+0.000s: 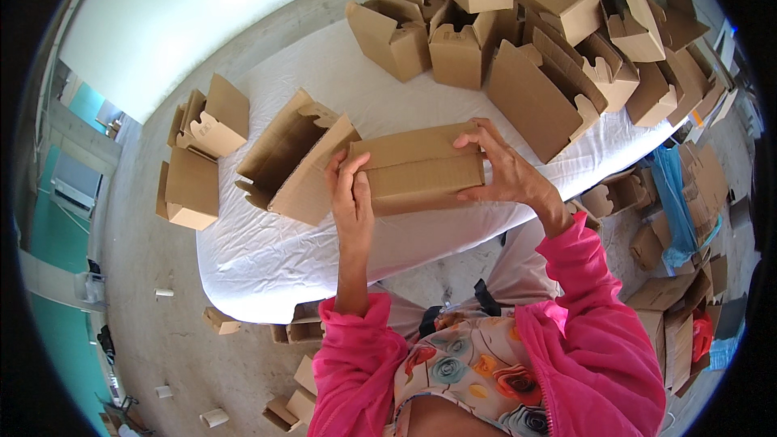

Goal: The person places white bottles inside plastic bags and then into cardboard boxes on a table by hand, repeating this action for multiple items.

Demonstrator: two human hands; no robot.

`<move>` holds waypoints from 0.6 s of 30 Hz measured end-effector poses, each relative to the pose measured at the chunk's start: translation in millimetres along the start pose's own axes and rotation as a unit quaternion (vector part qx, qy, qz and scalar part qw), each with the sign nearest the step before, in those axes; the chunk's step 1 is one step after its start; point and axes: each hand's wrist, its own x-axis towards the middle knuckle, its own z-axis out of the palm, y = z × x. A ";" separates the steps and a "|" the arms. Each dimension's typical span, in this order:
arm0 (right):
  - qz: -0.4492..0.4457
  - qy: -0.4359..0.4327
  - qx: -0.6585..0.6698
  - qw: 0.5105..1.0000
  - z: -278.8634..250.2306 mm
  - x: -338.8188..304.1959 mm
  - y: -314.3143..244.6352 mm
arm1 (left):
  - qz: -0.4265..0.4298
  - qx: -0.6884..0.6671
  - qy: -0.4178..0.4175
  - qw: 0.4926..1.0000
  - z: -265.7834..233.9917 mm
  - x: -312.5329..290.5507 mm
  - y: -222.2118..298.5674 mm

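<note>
Between my hands is a brown cardboard box (421,166), its long closed face turned up, over the near edge of the white-covered table. My left hand (350,186) grips its left end with curled fingers. At the right end, my right hand (506,166) clasps the box, fingers over the top corner and thumb lower down. Just left of my left hand stands an open cardboard box (312,166) with its flaps up. Another open box (538,105) stands beyond my right hand.
Many open cardboard boxes (457,48) crowd the table's far right side. Two boxes (194,182) stand at its left edge. The white sheet (267,263) hangs over the near side. More boxes and a blue plastic sheet (670,202) lie on the floor at right.
</note>
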 end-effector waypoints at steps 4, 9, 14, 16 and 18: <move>0.064 0.083 0.037 0.994 -12.7 -7.1 -1.1 | 0.119 0.113 0.066 0.984 -23.7 -3.9 19.8; 0.089 0.223 0.097 0.966 -21.7 16.2 2.9 | 0.131 0.403 0.064 0.903 -63.7 15.5 29.3; -0.051 0.275 0.026 0.960 1.9 128.8 4.2 | 0.083 0.404 0.036 0.910 -96.0 17.8 6.2; -0.067 0.284 -0.027 0.956 18.5 189.2 4.0 | 0.110 0.379 0.073 0.916 -99.2 24.8 5.8; -0.027 0.268 -0.068 0.961 36.2 244.8 5.0 | 0.126 0.361 0.075 0.921 -104.9 31.8 2.9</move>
